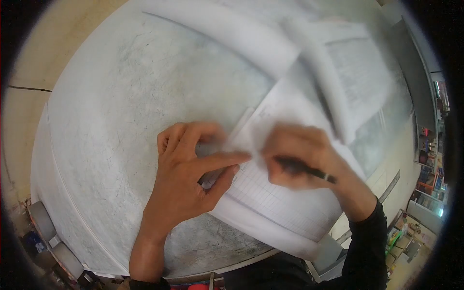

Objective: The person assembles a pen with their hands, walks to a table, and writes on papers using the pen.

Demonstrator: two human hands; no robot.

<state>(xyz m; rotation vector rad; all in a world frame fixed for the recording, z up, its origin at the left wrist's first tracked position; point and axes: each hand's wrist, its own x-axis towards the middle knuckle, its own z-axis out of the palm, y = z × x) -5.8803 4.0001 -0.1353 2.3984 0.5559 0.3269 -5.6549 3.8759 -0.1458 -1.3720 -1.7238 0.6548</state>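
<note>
My left hand (186, 169) is at the left edge of a sheet of paper (285, 208) printed with a ruled table. Its index finger and thumb close on that edge, and the other fingers curl above the grey surface. A dark pen (309, 170) with a light band near its end lies in my right hand (299, 154), whose fingers are wrapped round it. The right hand is blurred and sits over the same sheet, close to the left fingertips. Its fingers hide the pen's tip.
More sheets of paper (357, 72), blurred and curled, lie beyond the right hand. A long curled sheet (227, 34) stretches across the far side. Beneath is a large scratched grey-white table surface (116, 111). Shelves with assorted items (425, 179) stand at the right; grey rounded objects (65, 258) sit lower left.
</note>
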